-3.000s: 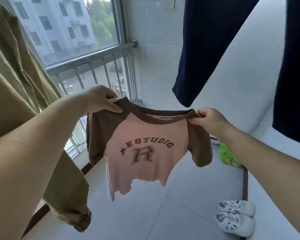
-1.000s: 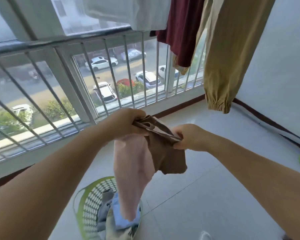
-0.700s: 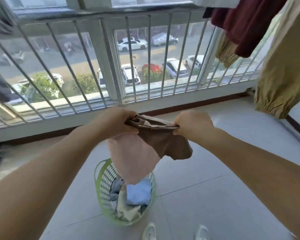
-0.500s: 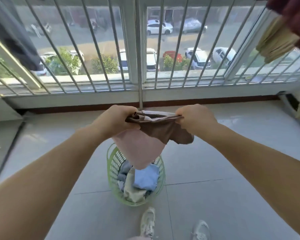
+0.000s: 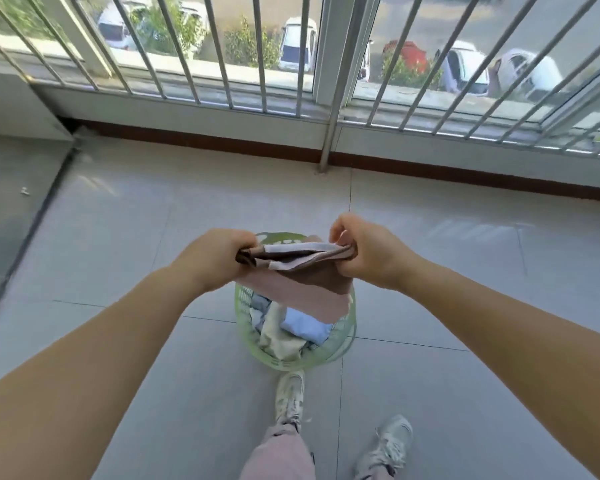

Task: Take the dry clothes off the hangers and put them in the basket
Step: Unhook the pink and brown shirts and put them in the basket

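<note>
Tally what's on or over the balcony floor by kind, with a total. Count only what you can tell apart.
Hands: 2, left hand and right hand, both gripping the shirt
Shirts held: 1, pink and brown shirt
Baskets: 1, green basket
Clothes in the basket: at least 3, exact number hidden
Shoes: 2, left shoe and right shoe
Total: at least 9

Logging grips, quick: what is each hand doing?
Left hand: grips the folded shirt.
Right hand: grips the shirt's other end.
</note>
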### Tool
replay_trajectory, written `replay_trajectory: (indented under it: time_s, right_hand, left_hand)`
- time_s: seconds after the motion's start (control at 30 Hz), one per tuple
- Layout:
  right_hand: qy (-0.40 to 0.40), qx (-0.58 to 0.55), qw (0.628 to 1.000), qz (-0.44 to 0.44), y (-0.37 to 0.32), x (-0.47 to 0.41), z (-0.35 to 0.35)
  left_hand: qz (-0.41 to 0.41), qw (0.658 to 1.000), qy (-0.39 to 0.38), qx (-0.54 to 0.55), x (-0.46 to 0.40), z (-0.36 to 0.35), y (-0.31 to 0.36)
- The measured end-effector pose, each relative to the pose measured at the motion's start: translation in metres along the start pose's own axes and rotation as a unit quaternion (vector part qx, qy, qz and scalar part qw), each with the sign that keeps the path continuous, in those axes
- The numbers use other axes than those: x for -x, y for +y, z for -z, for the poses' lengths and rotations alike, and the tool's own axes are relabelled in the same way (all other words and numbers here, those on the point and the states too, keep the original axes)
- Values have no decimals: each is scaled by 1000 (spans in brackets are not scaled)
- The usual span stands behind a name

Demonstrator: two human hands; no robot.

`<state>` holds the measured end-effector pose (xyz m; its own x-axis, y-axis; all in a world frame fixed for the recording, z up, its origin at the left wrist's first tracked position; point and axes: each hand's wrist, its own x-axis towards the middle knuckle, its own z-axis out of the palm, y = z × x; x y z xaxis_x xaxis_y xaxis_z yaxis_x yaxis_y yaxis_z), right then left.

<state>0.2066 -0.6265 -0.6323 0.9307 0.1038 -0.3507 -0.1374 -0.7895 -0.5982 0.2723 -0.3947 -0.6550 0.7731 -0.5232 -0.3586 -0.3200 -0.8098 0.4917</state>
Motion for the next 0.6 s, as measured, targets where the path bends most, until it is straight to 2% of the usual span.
replay_trajectory:
  time_s: [0.1, 0.2, 0.33, 0.6]
  right_hand:
    - [-52, 28, 998, -24, 15, -23, -18]
    - [-47, 58, 996, -51, 32, -49, -35]
    - [5, 45, 996, -72, 50, -76, -49]
    - [125, 19, 991, -43, 71, -97, -79]
  left_hand:
    - [36, 999, 7, 27, -13, -21, -22]
    - [41, 997, 31, 52, -32, -41, -33]
    - [10, 996, 86, 34, -59, -58, -45]
    - [-75, 980, 180, -44, -84, -79, -76]
